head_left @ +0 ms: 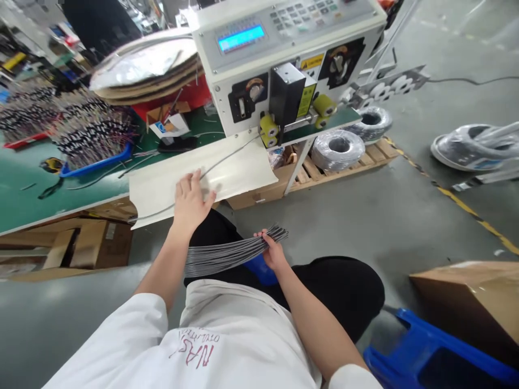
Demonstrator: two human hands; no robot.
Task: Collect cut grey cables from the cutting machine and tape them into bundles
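Grey cable bundle [223, 255] held across the lap in the right hand [272, 251]

The bundle of cut grey cables runs over the person's black trousers [338, 292], gathered at its right end, where the right thumb and fingers close around it just short of the tips. Its other end reaches the left forearm, where the tips cannot be made out. The left hand [191, 202] rests over the white chute [247, 172], thumb well out from the fingers; a single grey cable [231, 156] passes beneath it from the yellow-green rollers [268, 130] of the wire-cutting machine [222, 81]. Whether the fingertips press on that cable cannot be told.

The cables look light, springy rather than limp, and probably smooth-jacketed, so a loose grip could let single strands slide or fan out. They seem hardy enough for a firm hold; around the gathered end, or with a second hand midway, looks best.

The yellow label [312, 61] on the machine appears to read "CAUTION". Characters on the blue display [241, 38] are too blurred to read. Red lettering on the white shirt [239, 335] seems to include "NAS"; the smaller line beside it is illegible.
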